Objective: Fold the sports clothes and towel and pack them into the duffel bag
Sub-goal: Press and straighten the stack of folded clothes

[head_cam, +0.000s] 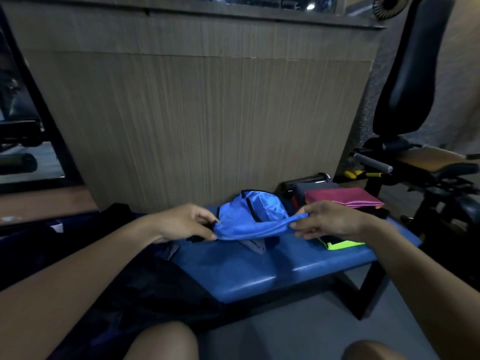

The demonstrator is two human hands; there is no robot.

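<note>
Left hand (pixel 187 222) and right hand (pixel 327 220) each pinch an end of the blue garment (pixel 253 216), held just above the blue bench (pixel 259 271); the slippery cloth may slide out, spoiling the fold.

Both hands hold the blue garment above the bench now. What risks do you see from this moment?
1. The left hand and right hand pinch only one edge of the blue garment, so the rest may bunch and fold unevenly.
2. The garment hangs over a grey cloth on the blue bench and could drag it.
3. The right hand is close to the neon-trimmed garment and might disturb it.
</note>
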